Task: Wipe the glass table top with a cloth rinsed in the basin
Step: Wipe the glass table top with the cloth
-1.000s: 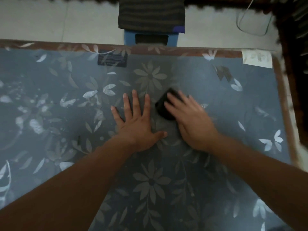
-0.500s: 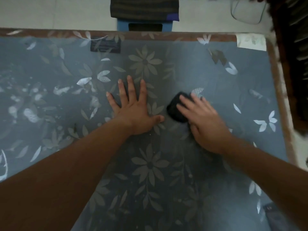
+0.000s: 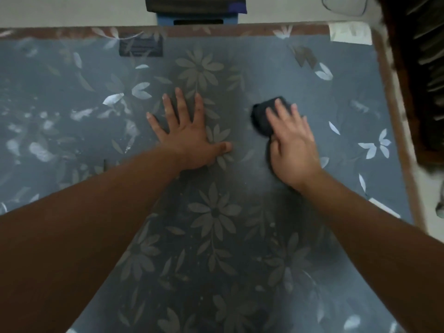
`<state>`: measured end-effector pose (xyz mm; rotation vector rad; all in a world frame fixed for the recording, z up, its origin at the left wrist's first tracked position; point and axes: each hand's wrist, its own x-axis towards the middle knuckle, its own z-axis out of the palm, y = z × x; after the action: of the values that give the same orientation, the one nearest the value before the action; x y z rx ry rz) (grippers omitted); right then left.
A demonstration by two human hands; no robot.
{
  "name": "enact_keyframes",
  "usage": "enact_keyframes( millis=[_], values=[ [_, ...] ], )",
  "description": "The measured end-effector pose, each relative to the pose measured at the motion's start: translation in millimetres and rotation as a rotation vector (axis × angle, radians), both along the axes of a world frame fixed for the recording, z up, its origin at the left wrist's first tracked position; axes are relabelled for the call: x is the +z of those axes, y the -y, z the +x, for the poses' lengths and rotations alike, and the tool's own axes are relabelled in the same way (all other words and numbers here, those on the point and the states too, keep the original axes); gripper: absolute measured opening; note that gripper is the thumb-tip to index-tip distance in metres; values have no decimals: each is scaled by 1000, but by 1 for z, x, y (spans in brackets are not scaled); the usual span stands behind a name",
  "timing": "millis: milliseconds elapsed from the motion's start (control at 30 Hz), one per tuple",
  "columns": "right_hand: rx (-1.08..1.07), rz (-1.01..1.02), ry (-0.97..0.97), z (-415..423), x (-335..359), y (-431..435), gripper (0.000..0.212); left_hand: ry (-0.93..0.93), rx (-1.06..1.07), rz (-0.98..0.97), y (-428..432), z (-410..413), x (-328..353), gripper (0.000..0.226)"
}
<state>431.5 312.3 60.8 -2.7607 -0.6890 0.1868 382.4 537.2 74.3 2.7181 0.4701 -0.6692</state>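
- Beyond the far edge of the surface (image 3: 336,97) a blue stool (image 3: 165,19) stands on the pale floor (image 3: 72,10). A dark striped fabric (image 3: 192,3) lies on top of it.
- At the right side of the surface there is a dark brown object (image 3: 422,80) with slanted ridges. It is blurred, so what it is cannot be told.
- A white piece of paper (image 3: 349,33) sits at the far right corner, and a dark rectangular label (image 3: 141,48) lies near the far edge. A narrow white strip (image 3: 384,207) lies close to the right edge, just beside the right forearm.
- The left hand (image 3: 189,138) rests flat on the glass near the middle, palm down. Its fingers are spread wide and the thumb points toward the right hand.
- The cloth (image 3: 263,117) lies on the surface right of the middle, under the right hand (image 3: 294,147). The fingers of this hand are nearly straight and close together, and they press the cloth down on the glass. The far and left part of the cloth shows from under them.
- The two hands are apart, with a band of glass between them.
- The surface is smooth glass over a blue-grey sheet, printed with flowers and leaves, some pale silver and some dull grey. A brown border runs along the far and right edges.
- The cloth is almost black and bunched in a soft, rounded lump.
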Motion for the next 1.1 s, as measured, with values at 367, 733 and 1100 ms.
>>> enact_keyframes(
  millis=[367, 733, 1100],
  values=[
    [52, -24, -47, -58, 2, 9, 61, 194, 17, -57, -6, -15, 3, 97],
    [121, -74, -49, -91, 2, 7, 63, 74, -98, 43, 8, -117, 20, 91],
    [81, -86, -73, -146, 4, 0, 62, -97, -119, -86, 7, -117, 10, 97]
  ],
)
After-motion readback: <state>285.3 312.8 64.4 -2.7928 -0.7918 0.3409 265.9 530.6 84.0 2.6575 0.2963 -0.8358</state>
